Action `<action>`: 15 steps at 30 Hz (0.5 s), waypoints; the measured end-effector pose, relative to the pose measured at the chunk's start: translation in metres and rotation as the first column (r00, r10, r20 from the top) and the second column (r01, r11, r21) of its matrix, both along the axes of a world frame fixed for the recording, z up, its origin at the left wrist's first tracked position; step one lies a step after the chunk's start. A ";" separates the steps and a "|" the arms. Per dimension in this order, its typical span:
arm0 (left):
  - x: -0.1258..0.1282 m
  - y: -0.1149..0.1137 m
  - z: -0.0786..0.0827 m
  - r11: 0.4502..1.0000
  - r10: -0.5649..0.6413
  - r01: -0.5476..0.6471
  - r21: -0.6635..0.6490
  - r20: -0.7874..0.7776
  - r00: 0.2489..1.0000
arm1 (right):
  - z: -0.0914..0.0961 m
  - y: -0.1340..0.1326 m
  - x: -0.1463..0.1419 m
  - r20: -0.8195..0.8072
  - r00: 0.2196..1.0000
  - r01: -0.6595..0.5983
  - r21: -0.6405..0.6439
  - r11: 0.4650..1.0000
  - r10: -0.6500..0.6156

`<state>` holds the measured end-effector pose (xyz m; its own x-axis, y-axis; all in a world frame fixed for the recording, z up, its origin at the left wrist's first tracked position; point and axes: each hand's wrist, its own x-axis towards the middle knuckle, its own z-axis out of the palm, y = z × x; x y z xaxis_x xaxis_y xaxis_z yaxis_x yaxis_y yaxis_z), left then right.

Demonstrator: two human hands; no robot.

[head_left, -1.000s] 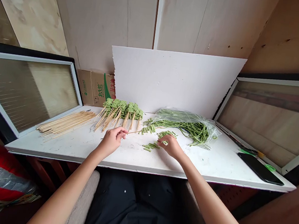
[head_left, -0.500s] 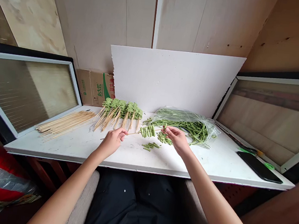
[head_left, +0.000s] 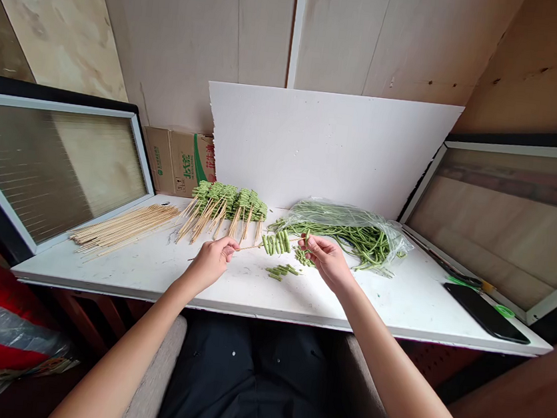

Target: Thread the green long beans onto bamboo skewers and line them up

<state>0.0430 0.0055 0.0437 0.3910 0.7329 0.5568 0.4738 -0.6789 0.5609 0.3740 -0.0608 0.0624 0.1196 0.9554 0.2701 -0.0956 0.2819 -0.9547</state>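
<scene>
My left hand (head_left: 213, 259) is closed around a thin bamboo skewer (head_left: 250, 247), held nearly level above the table. Several short green bean pieces (head_left: 276, 242) are threaded side by side along it. At the skewer's far end, my right hand (head_left: 327, 260) pinches one more green bean piece (head_left: 307, 237), which touches or almost touches the tip. Below lie two small piles of cut bean pieces (head_left: 282, 271), the rear one partly hidden by my right hand. Finished bean skewers (head_left: 231, 204) are stacked behind my left hand.
Bare skewers (head_left: 123, 226) lie at the left. Long green beans (head_left: 370, 243) rest in a clear plastic bag at the back right. Scissors (head_left: 466, 279) and a black phone (head_left: 485, 313) lie on the white table (head_left: 228, 297) at the right. A white board (head_left: 326, 147) stands behind.
Both hands keep almost the same pose. The bean piece in my right hand sits about level with the skewer's tip, as before; the whole view has shifted slightly.
</scene>
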 end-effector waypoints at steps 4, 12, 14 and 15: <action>0.001 -0.002 0.002 1.000 0.010 -0.010 -0.010 0.001 1.000 | 0.001 0.000 -0.001 0.070 0.997 0.034 0.019 0.999 -0.035; 0.000 -0.002 0.003 0.999 0.024 -0.023 -0.029 0.007 1.000 | -0.010 0.006 0.005 0.075 0.994 0.073 0.080 0.994 -0.079; -0.001 -0.002 0.004 0.999 0.023 -0.022 -0.035 0.013 1.000 | -0.012 0.007 0.006 0.074 0.994 0.072 0.091 0.993 -0.078; -0.001 -0.003 0.005 0.999 0.023 -0.022 -0.035 0.013 1.000 | -0.013 0.007 0.007 0.076 0.994 0.067 0.094 0.993 -0.075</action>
